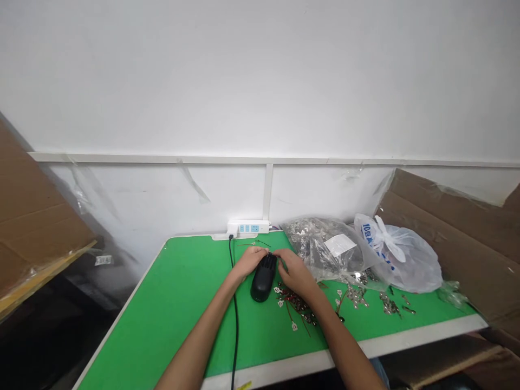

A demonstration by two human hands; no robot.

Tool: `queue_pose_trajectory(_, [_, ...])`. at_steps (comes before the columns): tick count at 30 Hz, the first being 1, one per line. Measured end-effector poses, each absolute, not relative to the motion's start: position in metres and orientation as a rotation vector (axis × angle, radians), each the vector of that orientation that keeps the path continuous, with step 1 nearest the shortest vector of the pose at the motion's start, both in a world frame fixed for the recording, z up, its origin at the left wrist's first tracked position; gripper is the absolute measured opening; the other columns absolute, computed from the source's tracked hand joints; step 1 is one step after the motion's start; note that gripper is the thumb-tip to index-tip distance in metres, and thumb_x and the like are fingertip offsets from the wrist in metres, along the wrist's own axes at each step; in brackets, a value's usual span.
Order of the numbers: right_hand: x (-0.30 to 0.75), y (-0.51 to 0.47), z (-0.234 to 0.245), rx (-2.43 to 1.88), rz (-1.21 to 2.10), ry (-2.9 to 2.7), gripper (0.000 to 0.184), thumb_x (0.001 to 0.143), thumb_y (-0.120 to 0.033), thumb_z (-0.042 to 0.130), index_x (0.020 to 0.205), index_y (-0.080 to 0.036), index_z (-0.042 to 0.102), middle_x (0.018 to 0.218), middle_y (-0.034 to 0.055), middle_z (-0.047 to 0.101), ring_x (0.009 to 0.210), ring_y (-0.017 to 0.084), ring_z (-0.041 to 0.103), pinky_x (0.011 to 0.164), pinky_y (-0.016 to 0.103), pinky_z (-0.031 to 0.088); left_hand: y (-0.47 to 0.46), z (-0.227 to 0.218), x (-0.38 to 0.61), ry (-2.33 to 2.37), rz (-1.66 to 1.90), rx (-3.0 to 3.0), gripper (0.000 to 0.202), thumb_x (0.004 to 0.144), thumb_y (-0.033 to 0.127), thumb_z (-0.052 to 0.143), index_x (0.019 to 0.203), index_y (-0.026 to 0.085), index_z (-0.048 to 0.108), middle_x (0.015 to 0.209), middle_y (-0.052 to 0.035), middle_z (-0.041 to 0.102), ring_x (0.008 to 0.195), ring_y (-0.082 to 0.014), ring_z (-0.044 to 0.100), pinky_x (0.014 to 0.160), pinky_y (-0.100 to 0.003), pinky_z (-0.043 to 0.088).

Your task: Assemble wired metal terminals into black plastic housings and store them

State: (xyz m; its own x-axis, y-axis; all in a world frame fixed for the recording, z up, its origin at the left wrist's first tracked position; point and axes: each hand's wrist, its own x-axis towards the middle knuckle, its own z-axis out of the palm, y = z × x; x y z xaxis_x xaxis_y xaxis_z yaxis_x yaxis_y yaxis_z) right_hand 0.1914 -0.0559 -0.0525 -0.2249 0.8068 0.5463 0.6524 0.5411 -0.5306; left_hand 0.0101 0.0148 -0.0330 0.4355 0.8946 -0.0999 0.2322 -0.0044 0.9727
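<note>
A black, rounded, mouse-shaped device [262,280] sits on the green tabletop [195,292]. At its far end my left hand [251,261] has its fingertips pinched together. My right hand [296,272] is closed at the same end, on the device's right side. Whatever either hand pinches is too small to make out. Below my right hand and wrist lies a pile of red and black wires with small metal tabs [298,304], partly hidden by the forearm. Two thin wire pieces [252,244] lie beyond my left hand.
A white power strip [254,226] stands against the wall, with a black cable [236,325] running off the front edge. At right are a clear bag of metal parts [317,244], a tied white plastic bag [410,265], loose metal pieces [357,296] and cardboard [447,227].
</note>
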Motion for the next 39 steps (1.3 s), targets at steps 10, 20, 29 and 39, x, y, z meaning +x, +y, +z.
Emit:
queue_pose_trajectory(10, [0.189, -0.057, -0.056, -1.133, 0.195, -2.011, 0.038, 0.093, -0.011, 0.051, 0.129, -0.024, 0.058, 0.122, 0.0117, 0.066, 0.117, 0.028, 0.064, 0.101, 0.048, 0.057, 0.015, -0.034, 0.011, 1.071, 0.754, 1.551, 0.034, 0.075, 0.051, 0.056, 0.066, 0.019, 0.06, 0.065, -0.0009, 0.055, 0.068, -0.0183, 0.05, 0.064, -0.03, 0.035])
queue_pose_trajectory(20, [0.186, -0.053, -0.064, -1.104, 0.215, -1.933, 0.04, 0.094, -0.014, 0.052, 0.133, -0.023, 0.057, 0.123, 0.0123, 0.068, 0.118, 0.028, 0.065, 0.103, 0.049, 0.056, 0.011, -0.034, 0.01, 1.014, 0.736, 1.638, 0.05, 0.079, 0.065, 0.06, 0.076, 0.016, 0.069, 0.07, -0.0035, 0.064, 0.069, -0.0202, 0.055, 0.063, -0.03, 0.038])
queue_pose_trajectory(29, [0.184, -0.058, -0.059, -1.114, 0.218, -1.98, 0.043, 0.091, -0.013, 0.053, 0.133, -0.023, 0.056, 0.123, 0.0131, 0.068, 0.118, 0.029, 0.065, 0.103, 0.049, 0.055, 0.011, -0.032, 0.009, 1.016, 0.671, 1.658, 0.049, 0.076, 0.066, 0.056, 0.073, 0.018, 0.065, 0.067, -0.0012, 0.057, 0.066, -0.0185, 0.049, 0.061, -0.03, 0.034])
queue_pose_trajectory(39, [0.184, -0.057, -0.052, -1.147, 0.22, -1.823, 0.008, 0.099, -0.024, 0.052, 0.095, -0.023, 0.059, 0.097, 0.0068, 0.063, 0.095, 0.024, 0.061, 0.087, 0.038, 0.053, 0.015, -0.038, 0.008, 0.991, 0.684, 1.631, 0.05, 0.078, 0.069, 0.056, 0.063, 0.022, 0.049, 0.06, 0.0032, 0.042, 0.06, -0.0153, 0.038, 0.06, -0.03, 0.028])
